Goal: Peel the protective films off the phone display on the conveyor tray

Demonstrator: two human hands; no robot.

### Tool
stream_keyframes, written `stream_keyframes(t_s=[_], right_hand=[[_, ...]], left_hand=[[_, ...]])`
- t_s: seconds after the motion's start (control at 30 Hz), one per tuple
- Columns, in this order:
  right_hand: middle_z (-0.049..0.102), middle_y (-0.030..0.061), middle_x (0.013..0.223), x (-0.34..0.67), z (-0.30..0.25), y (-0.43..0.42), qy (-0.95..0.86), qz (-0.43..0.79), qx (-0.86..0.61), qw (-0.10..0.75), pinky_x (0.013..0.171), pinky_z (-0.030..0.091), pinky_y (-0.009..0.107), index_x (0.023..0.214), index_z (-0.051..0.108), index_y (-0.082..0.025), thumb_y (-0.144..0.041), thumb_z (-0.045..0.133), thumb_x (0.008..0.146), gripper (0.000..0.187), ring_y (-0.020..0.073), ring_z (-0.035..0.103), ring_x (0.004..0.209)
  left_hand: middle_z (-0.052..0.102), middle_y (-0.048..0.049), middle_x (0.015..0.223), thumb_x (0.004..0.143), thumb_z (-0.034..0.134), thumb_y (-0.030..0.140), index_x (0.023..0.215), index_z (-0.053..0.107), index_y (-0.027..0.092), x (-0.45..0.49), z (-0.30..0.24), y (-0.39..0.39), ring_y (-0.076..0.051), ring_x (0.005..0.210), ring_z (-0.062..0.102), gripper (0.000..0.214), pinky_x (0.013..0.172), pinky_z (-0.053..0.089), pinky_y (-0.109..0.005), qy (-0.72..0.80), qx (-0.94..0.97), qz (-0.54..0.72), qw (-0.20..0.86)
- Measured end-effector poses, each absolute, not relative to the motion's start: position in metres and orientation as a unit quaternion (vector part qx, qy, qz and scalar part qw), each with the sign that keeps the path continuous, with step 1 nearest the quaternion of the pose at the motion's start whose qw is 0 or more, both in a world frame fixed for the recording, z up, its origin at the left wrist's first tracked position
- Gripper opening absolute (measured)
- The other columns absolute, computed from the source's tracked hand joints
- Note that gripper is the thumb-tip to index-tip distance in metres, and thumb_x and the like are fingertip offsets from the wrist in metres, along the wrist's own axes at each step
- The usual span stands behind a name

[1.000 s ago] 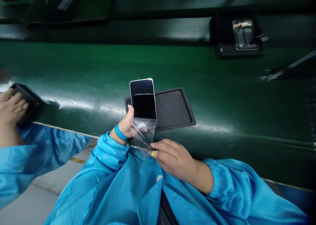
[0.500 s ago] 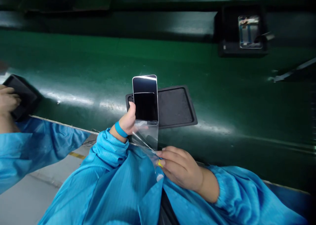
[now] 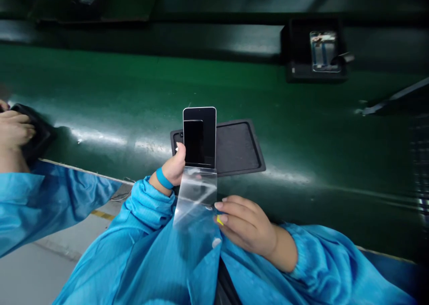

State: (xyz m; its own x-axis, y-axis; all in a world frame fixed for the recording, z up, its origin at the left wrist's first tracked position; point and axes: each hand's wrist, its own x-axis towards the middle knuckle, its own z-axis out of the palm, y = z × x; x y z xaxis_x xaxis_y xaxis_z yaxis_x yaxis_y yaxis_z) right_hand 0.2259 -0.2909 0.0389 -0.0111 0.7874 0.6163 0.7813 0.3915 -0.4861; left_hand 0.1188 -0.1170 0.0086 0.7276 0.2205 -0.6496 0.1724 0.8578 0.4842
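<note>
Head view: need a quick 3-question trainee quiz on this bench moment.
1. What does the right hand hold?
2. True or false: the left hand holds the phone up over the black tray.
3. What is the co-worker's hand at the far left resting on?

Key: 1. A clear plastic film. 2. True. 3. A black holder.
</note>
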Motion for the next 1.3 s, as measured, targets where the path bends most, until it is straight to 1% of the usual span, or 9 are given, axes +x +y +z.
stream_keyframes(t_s=[0.17, 0.37, 0.57, 0.7, 0.87, 1.03, 1.1, 1.2, 1.3], right_hand=[[0.069, 0.0025, 0.083, 0.236, 0.041, -0.286, -0.690, -0.035, -0.570, 0.444, 0.063, 0.057, 0.029, 0.088, 0.049, -0.023, -0.015, 0.055, 0.078, 0.014, 0.0128, 0.064, 0.071], [0.069, 0.0067, 0.082, 0.243, 0.043, -0.270, -0.650, -0.079, -0.606, 0.451, 0.062, 0.056, 0.031, 0.089, 0.049, -0.022, -0.014, 0.054, 0.078, 0.014, 0.0148, 0.065, 0.070], [0.069, 0.0048, 0.085, 0.248, 0.044, -0.247, -0.578, -0.110, -0.660, 0.467, 0.066, 0.056, 0.033, 0.090, 0.051, -0.024, -0.017, 0.055, 0.079, 0.014, 0.0170, 0.067, 0.081], [0.069, 0.0048, 0.082, 0.249, 0.046, -0.238, -0.562, -0.114, -0.677, 0.462, 0.067, 0.056, 0.031, 0.086, 0.054, -0.023, -0.017, 0.054, 0.080, 0.008, 0.0166, 0.066, 0.081], [0.070, 0.0042, 0.083, 0.250, 0.046, -0.235, -0.554, -0.112, -0.688, 0.455, 0.070, 0.056, 0.031, 0.083, 0.058, -0.023, -0.020, 0.054, 0.081, 0.005, 0.0168, 0.067, 0.081], [0.070, 0.0066, 0.087, 0.254, 0.045, -0.226, -0.508, -0.088, -0.732, 0.446, 0.074, 0.055, 0.033, 0.086, 0.062, -0.021, -0.027, 0.050, 0.083, 0.014, 0.0185, 0.066, 0.084], [0.070, 0.0079, 0.091, 0.257, 0.042, -0.220, -0.455, -0.038, -0.770, 0.446, 0.075, 0.054, 0.034, 0.096, 0.062, -0.020, -0.033, 0.049, 0.084, 0.023, 0.0197, 0.065, 0.086], [0.069, 0.0089, 0.095, 0.264, 0.035, -0.214, -0.368, 0.050, -0.810, 0.453, 0.074, 0.053, 0.036, 0.111, 0.058, -0.019, -0.042, 0.048, 0.082, 0.039, 0.0214, 0.065, 0.087], [0.068, 0.0100, 0.097, 0.270, 0.027, -0.215, -0.323, 0.111, -0.824, 0.452, 0.077, 0.052, 0.039, 0.111, 0.059, -0.017, -0.046, 0.048, 0.081, 0.043, 0.0237, 0.064, 0.090]], left_hand=[[0.068, -0.0117, 0.080, 0.073, 0.019, 0.075, 0.108, 0.059, 0.012, 0.118, 0.003, -0.117, -0.015, 0.053, 0.059, 0.083, 0.045, 0.046, -0.024, 0.344, 0.290, 0.032, 0.893], [0.067, -0.0126, 0.080, 0.075, 0.018, 0.073, 0.107, 0.060, 0.010, 0.121, 0.001, -0.118, -0.018, 0.060, 0.062, 0.082, 0.046, 0.047, -0.025, 0.326, 0.311, 0.041, 0.892], [0.067, -0.0122, 0.082, 0.077, 0.023, 0.071, 0.106, 0.060, 0.012, 0.121, -0.001, -0.117, -0.017, 0.060, 0.062, 0.075, 0.045, 0.049, -0.024, 0.347, 0.324, 0.059, 0.878], [0.067, -0.0122, 0.084, 0.076, 0.024, 0.072, 0.103, 0.060, 0.012, 0.120, -0.003, -0.118, -0.016, 0.059, 0.061, 0.075, 0.044, 0.049, -0.024, 0.338, 0.344, 0.059, 0.874], [0.066, -0.0132, 0.093, 0.076, 0.020, 0.073, 0.107, 0.058, 0.014, 0.120, -0.002, -0.119, -0.018, 0.068, 0.063, 0.076, 0.047, 0.049, -0.023, 0.319, 0.354, 0.053, 0.878], [0.067, -0.0126, 0.090, 0.072, 0.018, 0.076, 0.107, 0.059, 0.015, 0.118, -0.003, -0.118, -0.017, 0.065, 0.062, 0.082, 0.048, 0.049, -0.022, 0.291, 0.371, 0.048, 0.881], [0.067, -0.0114, 0.081, 0.070, 0.024, 0.078, 0.098, 0.063, 0.013, 0.117, -0.005, -0.118, -0.016, 0.060, 0.061, 0.081, 0.048, 0.049, -0.023, 0.284, 0.382, 0.043, 0.878], [0.065, -0.0078, 0.068, 0.066, 0.047, 0.074, 0.080, 0.065, 0.011, 0.117, -0.008, -0.118, -0.015, 0.057, 0.060, 0.067, 0.049, 0.050, -0.023, 0.282, 0.394, 0.046, 0.873], [0.061, -0.0037, 0.060, 0.059, 0.068, 0.061, 0.070, 0.062, 0.011, 0.116, -0.006, -0.118, -0.012, 0.052, 0.057, 0.052, 0.048, 0.049, -0.022, 0.288, 0.415, 0.036, 0.862]])
